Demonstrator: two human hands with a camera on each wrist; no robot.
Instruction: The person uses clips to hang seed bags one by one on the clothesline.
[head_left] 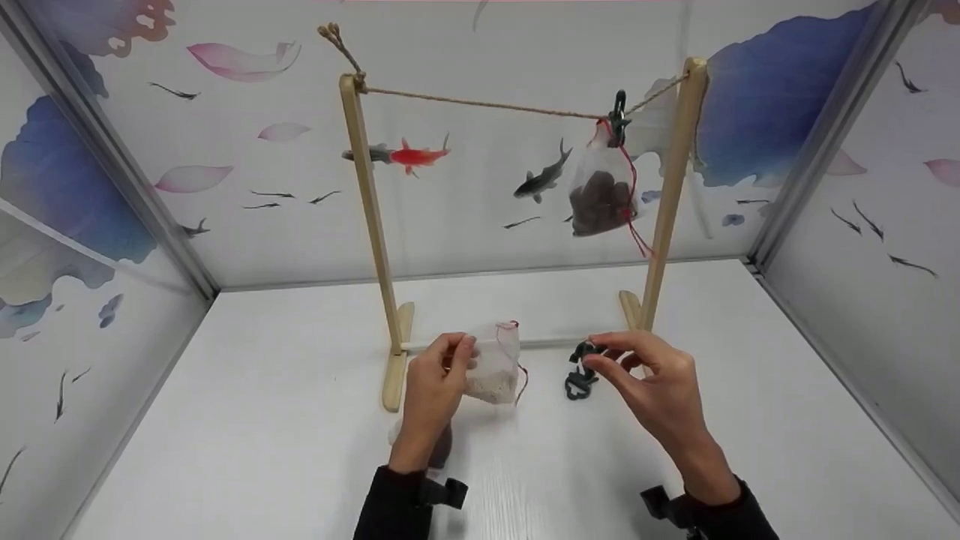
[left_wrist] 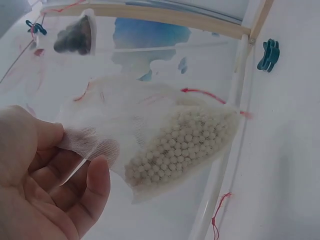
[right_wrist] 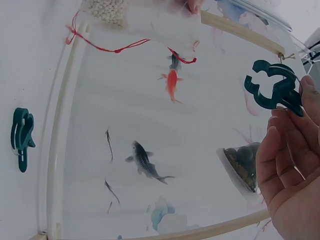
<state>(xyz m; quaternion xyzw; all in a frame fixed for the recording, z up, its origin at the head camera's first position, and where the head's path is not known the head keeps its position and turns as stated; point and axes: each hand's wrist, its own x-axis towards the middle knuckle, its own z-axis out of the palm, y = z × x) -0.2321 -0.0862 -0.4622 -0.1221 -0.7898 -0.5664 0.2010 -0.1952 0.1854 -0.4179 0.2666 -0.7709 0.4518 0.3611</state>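
Note:
My left hand [head_left: 436, 386] pinches a white mesh drawstring bag [head_left: 495, 375] by its side edge, thumb against fingers. Small round white beads [left_wrist: 185, 145] fill the bag's lower part, and its red cord [right_wrist: 117, 50] dangles loose. To the right, my right hand [head_left: 656, 375] pinches a dark green plastic clip [right_wrist: 272, 85] by its handles; the clip's jaws stand apart with nothing between them. A second green clip [right_wrist: 22, 137] lies on the table just below that hand. Another bag with dark contents [head_left: 442, 448] is partly hidden beneath my left wrist.
Behind the hands stands a wooden frame [head_left: 369, 210] with a twine line [head_left: 480, 105] strung between its posts. Near the right post, a clip [head_left: 618, 124] holds a mesh bag of dark stone-like pieces [head_left: 600, 202] on the twine. Printed panels enclose the white table [head_left: 262, 420].

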